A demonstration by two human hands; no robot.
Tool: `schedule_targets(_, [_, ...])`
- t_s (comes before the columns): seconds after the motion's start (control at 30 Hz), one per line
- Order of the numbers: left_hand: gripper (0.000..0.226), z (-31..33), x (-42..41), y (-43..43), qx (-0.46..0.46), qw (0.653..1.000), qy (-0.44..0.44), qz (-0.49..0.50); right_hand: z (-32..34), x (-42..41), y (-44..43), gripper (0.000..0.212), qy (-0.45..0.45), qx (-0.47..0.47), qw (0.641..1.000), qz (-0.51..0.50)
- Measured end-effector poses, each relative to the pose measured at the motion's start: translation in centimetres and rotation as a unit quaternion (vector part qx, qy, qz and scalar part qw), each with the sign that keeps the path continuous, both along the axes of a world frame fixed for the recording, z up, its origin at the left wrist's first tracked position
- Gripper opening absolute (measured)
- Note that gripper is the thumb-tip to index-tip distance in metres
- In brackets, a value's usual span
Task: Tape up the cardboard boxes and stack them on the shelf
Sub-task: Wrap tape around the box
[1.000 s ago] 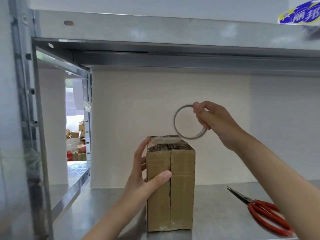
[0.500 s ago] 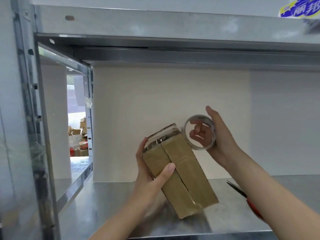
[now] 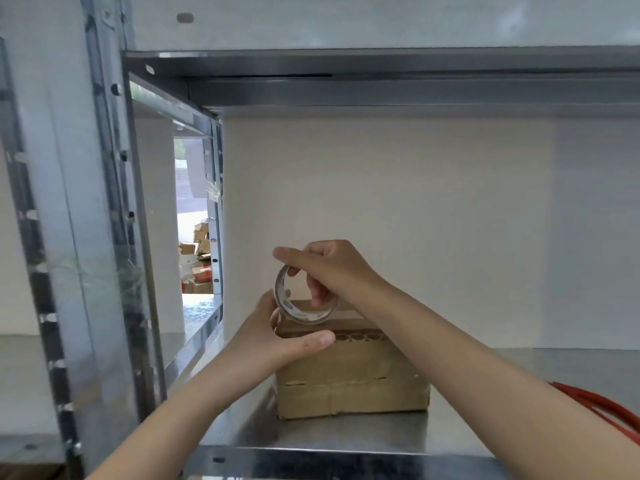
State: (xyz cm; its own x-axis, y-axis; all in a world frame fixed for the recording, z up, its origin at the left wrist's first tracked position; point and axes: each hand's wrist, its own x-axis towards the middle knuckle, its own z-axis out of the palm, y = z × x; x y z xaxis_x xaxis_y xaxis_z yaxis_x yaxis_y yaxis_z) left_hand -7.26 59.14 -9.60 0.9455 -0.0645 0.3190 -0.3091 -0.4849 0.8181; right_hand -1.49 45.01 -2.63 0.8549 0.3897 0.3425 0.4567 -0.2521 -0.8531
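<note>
A brown cardboard box (image 3: 353,379) lies on its long side on the metal shelf (image 3: 346,434). My left hand (image 3: 277,337) grips the box's top left corner, thumb across its near face. A thin roll of clear tape (image 3: 304,306) sits at the top left edge of the box. My right hand (image 3: 329,271) holds that roll, fingers through its hole and forefinger stretched over its top.
Red-handled scissors (image 3: 602,410) lie on the shelf at the right, mostly hidden by my right forearm. A steel upright (image 3: 114,237) stands at the left and a shelf deck (image 3: 381,64) runs overhead. Several cardboard boxes (image 3: 197,261) are piled far off through the left gap.
The box went from upright, through a tilt, to lying flat on its long side. My right hand brought the tape roll down from above onto the box's top left edge.
</note>
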Motion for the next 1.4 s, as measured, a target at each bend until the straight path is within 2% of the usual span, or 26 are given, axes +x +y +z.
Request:
schedule_targets(0.07, [0.108, -1.3, 0.2, -0.1, -0.059, 0.998, 0.017, -0.009, 0.1, 0.3, -1.6, 0.041, 0.015, -0.003, 1.000, 0.026])
schedule_targets(0.2, [0.105, -1.7, 0.5, 0.0, -0.062, 0.997, 0.029, -0.028, 0.3, 1.1, -5.4, 0.047, 0.038, -0.031, 0.994, 0.095])
schedule_targets(0.33, [0.112, -1.4, 0.5, -0.1, -0.055, 0.997, 0.036, -0.034, 2.0, 2.6, -7.2, 0.049, -0.025, -0.072, 0.997, 0.001])
schedule_targets(0.47, [0.110, -1.3, 0.7, -0.1, -0.048, 0.998, 0.036, -0.031, 3.1, 3.1, -9.1, 0.046, -0.049, -0.156, 0.986, -0.015])
schedule_targets(0.6, [0.108, -1.5, 0.9, 0.2, -0.046, 0.998, 0.034, -0.026, 4.1, 2.7, -11.4, 0.055, -0.106, -0.185, 0.973, -0.086])
schedule_targets(0.7, [0.109, -1.6, 0.9, 0.1, -0.045, 0.998, 0.029, -0.022, 4.7, 2.8, -14.7, 0.050, -0.126, -0.191, 0.966, -0.123])
schedule_targets(0.83, [0.107, -1.6, 0.9, 0.0, -0.012, 0.999, 0.029, -0.025, 1.7, 3.7, -16.3, 0.046, -0.116, -0.251, 0.952, -0.131])
schedule_targets(0.97, [0.087, -1.2, 0.6, 0.3, -0.006, 0.999, 0.011, -0.048, -1.5, 4.8, -16.8, 0.051, -0.117, -0.284, 0.939, -0.155])
schedule_targets(1.07, [0.071, -0.8, 0.5, 0.4, 0.037, 0.997, 0.010, -0.072, -3.1, 4.6, -16.7, 0.052, -0.125, -0.268, 0.938, -0.178])
schedule_targets(1.13, [0.064, -0.3, 0.3, 0.5, 0.066, 0.995, 0.031, -0.069, -3.8, 4.2, -16.2, 0.052, -0.156, -0.288, 0.920, -0.216])
schedule_targets(1.2, [0.064, 0.6, 0.1, 0.6, 0.118, 0.990, 0.044, -0.064, -4.2, 3.9, -15.7, 0.051, -0.186, -0.310, 0.897, -0.254])
schedule_targets(1.27, [0.071, 2.1, 0.2, 0.3, 0.209, 0.975, 0.031, -0.061, -4.7, 3.7, -15.6, 0.050, -0.207, -0.310, 0.889, -0.267])
schedule_targets(1.33, [0.081, 3.8, 1.0, -1.3, 0.295, 0.952, 0.016, -0.084, -5.0, 3.7, -15.7, 0.051, -0.201, -0.291, 0.902, -0.250])
schedule_targets(1.4, [0.072, 4.8, 2.5, -4.5, 0.346, 0.928, 0.043, -0.134, -5.3, 3.5, -15.9, 0.052, -0.169, -0.254, 0.927, -0.217])
